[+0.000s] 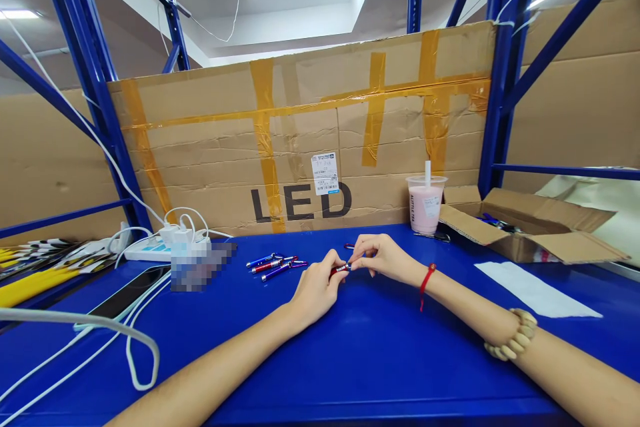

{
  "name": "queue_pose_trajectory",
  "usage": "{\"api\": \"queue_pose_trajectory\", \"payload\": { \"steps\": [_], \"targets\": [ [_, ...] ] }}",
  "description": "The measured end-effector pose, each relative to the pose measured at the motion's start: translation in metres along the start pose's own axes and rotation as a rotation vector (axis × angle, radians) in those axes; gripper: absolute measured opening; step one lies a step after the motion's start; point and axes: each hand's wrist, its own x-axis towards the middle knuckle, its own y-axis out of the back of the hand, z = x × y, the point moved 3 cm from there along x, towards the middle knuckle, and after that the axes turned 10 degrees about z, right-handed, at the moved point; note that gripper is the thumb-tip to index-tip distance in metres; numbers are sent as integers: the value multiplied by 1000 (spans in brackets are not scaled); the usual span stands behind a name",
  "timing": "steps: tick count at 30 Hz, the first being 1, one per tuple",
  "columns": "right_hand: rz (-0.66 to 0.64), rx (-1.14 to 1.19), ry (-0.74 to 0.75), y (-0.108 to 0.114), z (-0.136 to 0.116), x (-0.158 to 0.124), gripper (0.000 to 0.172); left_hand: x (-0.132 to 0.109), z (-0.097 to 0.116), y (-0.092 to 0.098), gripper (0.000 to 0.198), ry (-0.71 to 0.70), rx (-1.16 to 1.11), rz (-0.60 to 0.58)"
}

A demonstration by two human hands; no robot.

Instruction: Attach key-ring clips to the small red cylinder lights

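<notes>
My left hand [316,288] is closed around a small red metal keychain flashlight [340,269] just above the blue table. My right hand [383,259] pinches at the flashlight's right end with thumb and forefinger; the fingertips hide what exactly is between them. Left of my hands, several similar keychain flashlights [275,265], red, blue and purple, lie in a loose group. Another small red piece [349,246] lies just behind my right fingers, partly covered.
A pink drink cup [426,207] with a straw stands at the back right beside an open cardboard box [530,223]. White paper [537,288] lies in front of the box. At left are a phone [130,292], a power strip [147,249] and white cables [145,340]. Cardboard [220,167] walls the back.
</notes>
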Motion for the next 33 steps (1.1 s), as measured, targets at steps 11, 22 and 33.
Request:
{"api": "queue_pose_trajectory", "payload": {
  "steps": [11,22,33],
  "targets": [
    [-64,3,-92,-3,0,-1,33,1,1,1,12,-50,-85,-7],
    [-96,-20,-227,-5,5,-2,41,2,0,2,14,-52,-96,-35],
    [-75,3,-288,-5,7,-1,47,2,1,2,14,-37,-1,-37]
  ]
}}
